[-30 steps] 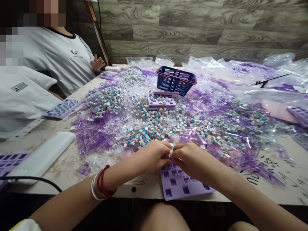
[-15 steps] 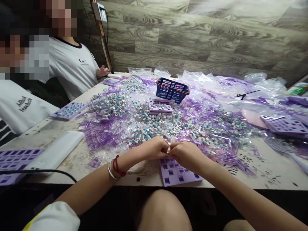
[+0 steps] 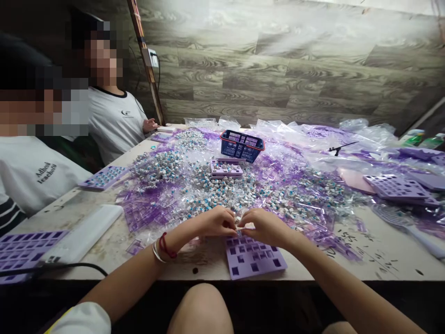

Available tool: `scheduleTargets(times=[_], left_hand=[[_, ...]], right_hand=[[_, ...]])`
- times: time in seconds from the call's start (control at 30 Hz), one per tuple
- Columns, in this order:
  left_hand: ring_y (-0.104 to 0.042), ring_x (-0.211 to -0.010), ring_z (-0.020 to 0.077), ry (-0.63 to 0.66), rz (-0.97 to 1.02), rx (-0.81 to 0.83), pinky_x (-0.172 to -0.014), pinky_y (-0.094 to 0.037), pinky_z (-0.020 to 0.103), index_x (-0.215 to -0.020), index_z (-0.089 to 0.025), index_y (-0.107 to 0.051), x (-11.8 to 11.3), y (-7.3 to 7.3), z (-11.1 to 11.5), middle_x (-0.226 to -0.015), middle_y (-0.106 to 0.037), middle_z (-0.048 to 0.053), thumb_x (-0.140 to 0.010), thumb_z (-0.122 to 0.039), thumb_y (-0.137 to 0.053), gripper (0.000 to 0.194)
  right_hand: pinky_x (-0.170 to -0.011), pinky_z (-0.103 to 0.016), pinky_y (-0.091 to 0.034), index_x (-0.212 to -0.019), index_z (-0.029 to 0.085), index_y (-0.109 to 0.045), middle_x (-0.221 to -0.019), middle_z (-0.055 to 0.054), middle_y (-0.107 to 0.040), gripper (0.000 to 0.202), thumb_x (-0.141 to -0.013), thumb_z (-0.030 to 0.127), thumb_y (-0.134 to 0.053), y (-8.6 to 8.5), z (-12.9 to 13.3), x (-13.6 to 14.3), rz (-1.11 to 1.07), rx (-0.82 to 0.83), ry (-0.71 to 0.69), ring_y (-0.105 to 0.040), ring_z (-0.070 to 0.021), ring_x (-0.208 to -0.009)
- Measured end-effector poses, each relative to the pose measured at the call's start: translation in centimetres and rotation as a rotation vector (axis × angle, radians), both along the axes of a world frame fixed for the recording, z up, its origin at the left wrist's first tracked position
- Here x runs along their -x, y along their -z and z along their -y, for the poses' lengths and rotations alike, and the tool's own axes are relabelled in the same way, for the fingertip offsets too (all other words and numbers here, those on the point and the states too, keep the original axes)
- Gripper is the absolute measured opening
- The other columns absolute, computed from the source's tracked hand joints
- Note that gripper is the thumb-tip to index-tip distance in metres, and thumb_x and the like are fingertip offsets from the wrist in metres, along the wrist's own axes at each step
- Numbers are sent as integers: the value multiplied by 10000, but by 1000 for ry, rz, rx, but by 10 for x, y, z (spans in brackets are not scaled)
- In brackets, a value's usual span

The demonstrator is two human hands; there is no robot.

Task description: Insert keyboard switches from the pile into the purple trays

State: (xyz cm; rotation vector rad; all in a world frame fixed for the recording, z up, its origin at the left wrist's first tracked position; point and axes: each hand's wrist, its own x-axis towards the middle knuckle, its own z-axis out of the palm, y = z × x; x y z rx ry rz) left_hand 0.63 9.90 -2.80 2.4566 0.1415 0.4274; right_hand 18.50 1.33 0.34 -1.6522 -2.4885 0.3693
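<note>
Just above a purple tray with square holes [image 3: 248,266], my two hands meet near the table's front edge. My left hand [image 3: 218,221], with a red band and a silver bangle at the wrist, is pinched at the fingertips. Opposite it, my right hand [image 3: 266,226] pinches too. Between the fingertips is something small, clear and whitish, too small to name. Right behind the hands lies a wide heap of small white and blue parts [image 3: 222,192], mixed with clear and purple plastic pieces [image 3: 149,206].
A blue basket [image 3: 241,146] stands behind stacked purple trays [image 3: 225,169]. At left are a white bar [image 3: 86,232], a black cable [image 3: 79,266] and two people. On the right lie a pale brush [image 3: 403,222] and more trays [image 3: 396,185]. Plastic bags line the back.
The camera view has shifted, so the scene sits lower. My right hand's fingers have spread from a tighter fist into a pinch, showing more of the small piece between the hands.
</note>
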Motion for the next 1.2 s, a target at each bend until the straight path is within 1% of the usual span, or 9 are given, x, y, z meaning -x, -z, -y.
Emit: scheduleTargets(times=[0.1,0.3,0.4,0.53,0.73,0.83,0.93,1.07,1.2], left_hand=[[-566,-628,105,-126,93,-1,-601,-419,188,-711,-126,-681,5,-6,-9,-698,-642,40,-838,-250,-600,195],[-584,-737,151,-886,166,-270,-746,-462,269,-795,-156,-680,33,-14,-49,-841,-669,48,-785,-95,-524,168],[-601,-790,170,-1061,14,-292,-783,-471,284,-854,-169,-690,49,-11,-68,-919,-680,54,-779,-89,-505,216],[-619,-810,186,-1079,-69,-253,-768,-478,274,-855,-168,-709,55,-5,-72,-907,-696,48,-721,-59,-494,276],[-615,-805,185,-939,-79,-234,-770,-480,263,-825,-176,-708,37,-3,-55,-869,-690,39,-726,-182,-562,177],[-592,-922,221,-894,-130,-302,-854,-457,310,-859,-187,-700,32,-1,-50,-904,-679,54,-734,-182,-563,186],[-574,-968,232,-896,-143,-300,-907,-434,343,-907,-207,-701,31,3,-50,-932,-679,54,-779,-222,-562,188],[-568,-976,219,-917,-134,-266,-938,-416,340,-873,-217,-710,31,6,-52,-942,-682,42,-798,-214,-563,165],[-559,-984,233,-985,-100,-285,-924,-423,351,-902,-213,-717,28,5,-50,-970,-670,52,-782,-238,-600,170]], right_hand=[[-793,-263,-461,-1013,198,-695,-999,-55,-692,220,-827,184,-579,10,-13,-6,-44,-107,141,-622,-191,-940],[-706,-238,-472,-953,194,-707,-1005,-62,-679,188,-852,148,-555,23,-34,-1,-7,-165,167,-639,-182,-895],[-731,-252,-481,-894,195,-718,-943,-56,-698,160,-827,141,-583,25,-38,-2,-54,-186,163,-642,-192,-901],[-742,-278,-508,-851,159,-708,-834,-66,-719,153,-776,101,-588,19,-38,-8,-281,-220,224,-672,-188,-796],[-599,-270,-550,-996,122,-678,-768,-65,-717,242,-800,207,-564,-24,-6,-10,-732,-132,281,-682,-173,-641],[-582,-253,-533,-1100,133,-650,-800,-61,-715,308,-822,212,-541,-29,21,-7,-642,-162,148,-655,-143,-602],[-516,-209,-472,-1064,144,-636,-775,-34,-703,300,-780,112,-542,-15,39,-7,-456,-160,82,-599,-101,-511],[-531,-201,-443,-807,166,-665,-691,-10,-688,102,-741,102,-621,4,39,-12,-285,-93,150,-620,-119,-562],[-626,-225,-468,-831,201,-706,-760,-13,-708,115,-775,138,-627,10,28,-13,-244,-117,145,-641,-130,-643]])
